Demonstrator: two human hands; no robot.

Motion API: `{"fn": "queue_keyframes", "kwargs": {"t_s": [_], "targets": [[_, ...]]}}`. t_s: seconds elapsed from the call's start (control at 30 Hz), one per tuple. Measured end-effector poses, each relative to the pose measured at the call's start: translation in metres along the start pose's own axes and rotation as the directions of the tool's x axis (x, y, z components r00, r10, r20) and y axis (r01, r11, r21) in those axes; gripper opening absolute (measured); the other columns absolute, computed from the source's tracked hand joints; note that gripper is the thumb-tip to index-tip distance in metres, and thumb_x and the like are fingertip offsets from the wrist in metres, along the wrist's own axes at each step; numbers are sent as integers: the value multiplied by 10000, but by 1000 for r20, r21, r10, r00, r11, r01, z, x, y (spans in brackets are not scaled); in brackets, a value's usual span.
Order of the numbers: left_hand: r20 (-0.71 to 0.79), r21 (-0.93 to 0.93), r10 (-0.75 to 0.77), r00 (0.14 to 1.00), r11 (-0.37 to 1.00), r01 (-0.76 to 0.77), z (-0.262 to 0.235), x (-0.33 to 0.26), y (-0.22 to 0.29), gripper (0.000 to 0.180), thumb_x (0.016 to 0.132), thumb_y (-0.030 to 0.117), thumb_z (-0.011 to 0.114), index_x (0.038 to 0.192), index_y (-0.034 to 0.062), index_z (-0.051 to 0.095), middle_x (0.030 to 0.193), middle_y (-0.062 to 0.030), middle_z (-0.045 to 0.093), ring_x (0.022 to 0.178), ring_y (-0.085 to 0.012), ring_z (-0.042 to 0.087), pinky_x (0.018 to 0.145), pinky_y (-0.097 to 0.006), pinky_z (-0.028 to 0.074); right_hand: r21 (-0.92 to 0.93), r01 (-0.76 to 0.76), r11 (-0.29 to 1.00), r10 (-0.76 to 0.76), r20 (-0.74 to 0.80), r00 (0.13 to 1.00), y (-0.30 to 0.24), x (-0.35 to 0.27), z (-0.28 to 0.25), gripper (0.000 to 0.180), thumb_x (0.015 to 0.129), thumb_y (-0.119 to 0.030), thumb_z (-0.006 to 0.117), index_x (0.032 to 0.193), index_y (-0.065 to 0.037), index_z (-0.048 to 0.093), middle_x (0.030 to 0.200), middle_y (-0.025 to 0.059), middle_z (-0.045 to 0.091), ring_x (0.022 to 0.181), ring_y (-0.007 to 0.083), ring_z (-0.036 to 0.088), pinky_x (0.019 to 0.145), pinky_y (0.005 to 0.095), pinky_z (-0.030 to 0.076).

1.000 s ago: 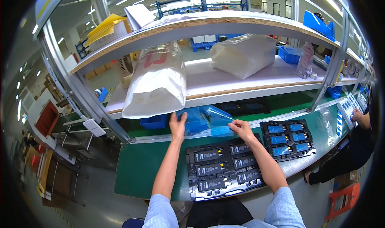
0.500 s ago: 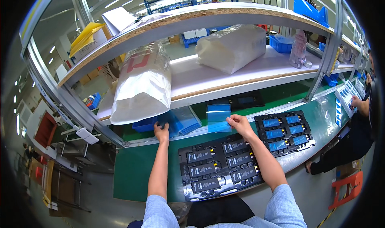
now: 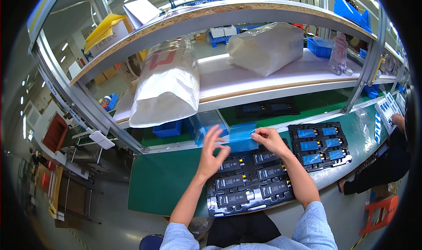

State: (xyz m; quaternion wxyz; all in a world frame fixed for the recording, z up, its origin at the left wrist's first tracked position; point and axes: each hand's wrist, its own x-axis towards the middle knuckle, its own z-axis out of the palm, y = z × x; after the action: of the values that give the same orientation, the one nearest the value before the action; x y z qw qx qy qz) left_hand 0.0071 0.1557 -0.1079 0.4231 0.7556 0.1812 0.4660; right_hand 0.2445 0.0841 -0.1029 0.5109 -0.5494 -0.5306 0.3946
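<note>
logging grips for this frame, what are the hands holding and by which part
The right hand pinches a blue translucent film sheet at its right edge. The left hand, fingers spread, is at the sheet's left edge; its grip cannot be told.

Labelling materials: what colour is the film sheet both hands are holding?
Translucent blue film sheet, pinched by right hand, left hand beside it; head view.

Over the green bench (image 3: 167,184), the right hand (image 3: 270,140) pinches a blue film sheet (image 3: 241,133); the left hand (image 3: 211,155) hovers open-fingered above the black tray (image 3: 252,184) of dark parts.
</note>
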Motion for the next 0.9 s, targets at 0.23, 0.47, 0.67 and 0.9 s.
{"fn": "queue_keyframes", "kwargs": {"t_s": [0.23,0.47,0.67,0.9], "targets": [[119,509,106,987,847,-152,18,-10,8,654,694,58,774,1297,77,522,1382,-100,462,1144,-317,492,1004,-408,388,184,-59,981,44,83,996,-12,-10,11,243,913,-271,654,872,-32,654,761,-42,577,705,50,512,666,218,431],[-90,458,124,988,886,-69,17,-15,-12,487,721,-7,714,1193,52,607,1241,-98,590,1091,-295,542,950,-379,435,268,-118,956,86,131,988,-5,-9,9,218,908,-256,658,835,-50,650,743,-40,574,678,54,507,658,211,423],[-93,385,47,995,923,-8,14,-16,-19,495,721,-41,697,1201,39,607,1165,-102,630,1051,-297,574,923,-351,454,234,-100,967,57,184,981,-17,-17,16,239,923,-261,639,872,-29,658,764,-34,587,695,56,514,672,211,428],[16,-571,-490,872,711,410,4,-20,-15,129,910,111,602,874,-9,632,836,-120,671,649,-107,563,607,-235,441,179,65,982,-65,-9,998,-17,-15,17,318,935,-254,611,1085,25,633,997,95,638,919,177,605,793,308,483]]}}
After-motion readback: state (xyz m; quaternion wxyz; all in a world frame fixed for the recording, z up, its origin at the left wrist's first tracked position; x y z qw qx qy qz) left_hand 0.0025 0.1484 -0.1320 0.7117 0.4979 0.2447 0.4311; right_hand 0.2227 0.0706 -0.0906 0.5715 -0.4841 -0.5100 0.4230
